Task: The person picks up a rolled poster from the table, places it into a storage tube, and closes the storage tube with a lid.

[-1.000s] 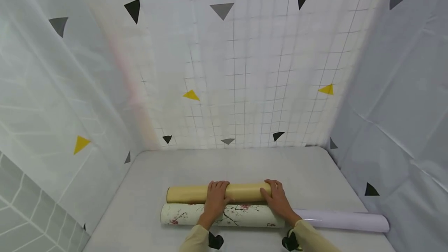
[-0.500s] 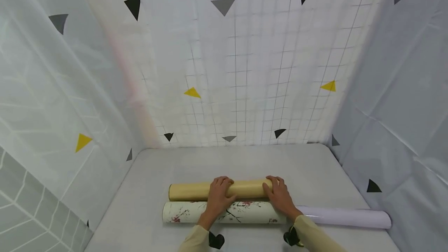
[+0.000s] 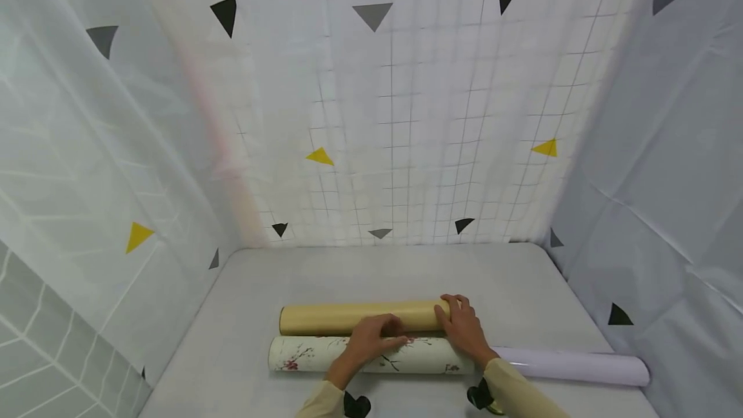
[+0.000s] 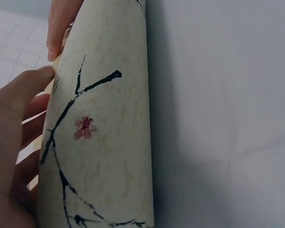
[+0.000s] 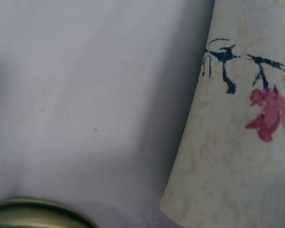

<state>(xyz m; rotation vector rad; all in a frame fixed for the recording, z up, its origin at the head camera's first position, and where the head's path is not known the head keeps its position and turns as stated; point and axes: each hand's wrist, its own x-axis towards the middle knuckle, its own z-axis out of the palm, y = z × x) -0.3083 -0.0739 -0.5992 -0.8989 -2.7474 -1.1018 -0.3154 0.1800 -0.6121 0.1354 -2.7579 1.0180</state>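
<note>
The yellow roll [image 3: 325, 320] lies on the white table [image 3: 406, 269] just beyond the flowered roll [image 3: 310, 355], its right end gripped between thumb and fingers of the right hand [image 3: 464, 331]. The left hand [image 3: 368, 338], loosely spread, is over the flowered roll; a lilac roll [image 3: 580, 367] juts rightward.

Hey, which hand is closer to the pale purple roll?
Right. The right hand is on the yellow roll, just left of the pale purple roll; the left hand is farther left, at the flowered roll.
</note>
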